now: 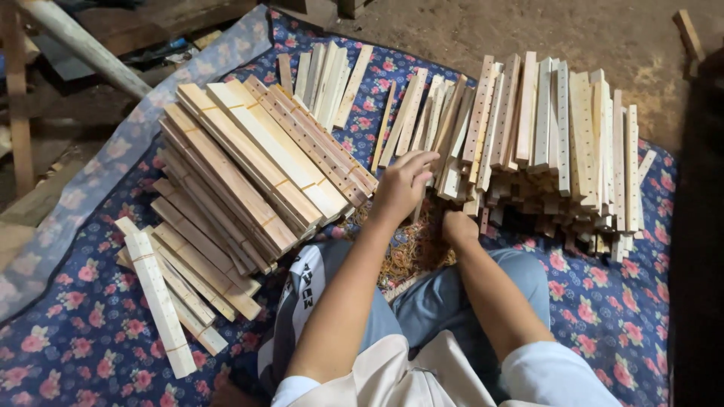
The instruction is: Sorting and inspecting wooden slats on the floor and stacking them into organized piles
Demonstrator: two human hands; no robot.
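My left hand [402,183] reaches forward with fingers spread onto the near ends of loose drilled wooden slats [426,120] in the middle of the blue floral cloth [90,332]. It touches them but does not grip one. My right hand [458,226] is curled low, just under the front edge of the big loose heap of wooden slats [562,128] on the right; what it holds is hidden. Small rubber bands [411,252] lie in a pile between my knees, just below both hands.
Bundles of slats tied with rubber bands [241,166] are stacked at the left, with more bundles [162,301] lower left. Several slats [326,75] lie at the back. Bare dirt floor [528,30] lies beyond the cloth, and timber scraps [83,45] at the upper left.
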